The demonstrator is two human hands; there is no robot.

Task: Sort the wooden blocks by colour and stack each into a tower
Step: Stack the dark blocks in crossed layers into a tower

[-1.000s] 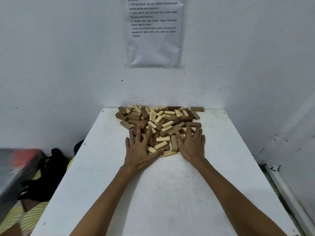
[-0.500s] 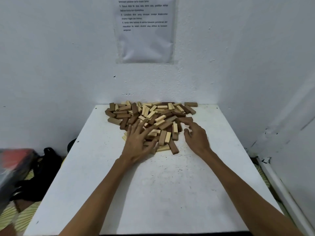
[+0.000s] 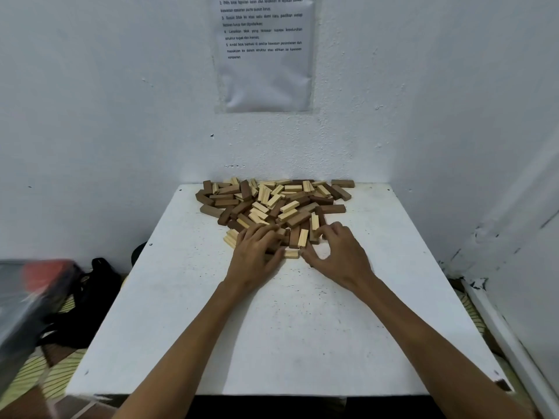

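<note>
A loose pile of dark brown and light wooden blocks [image 3: 273, 204] lies at the far middle of the white table [image 3: 287, 328], against the wall. My left hand [image 3: 257, 252] rests palm down on the blocks at the pile's near edge, fingers slightly bent over them. My right hand [image 3: 337, 255] sits just right of it with curled fingers, their tips on a dark block [image 3: 314, 237]. Whether it grips that block is hidden. A light block [image 3: 292, 253] lies on the table between my two thumbs. No tower stands anywhere.
White walls close the table at the back and right, with a printed sheet [image 3: 264, 52] taped above the pile. Left of the table, on the floor, lie a black bag [image 3: 81, 300] and a blurred grey and red object [image 3: 33, 297].
Both hands have drawn back toward me from on top of the pile to its near edge. The right fingers went from flat to curled. A few near blocks shifted.
</note>
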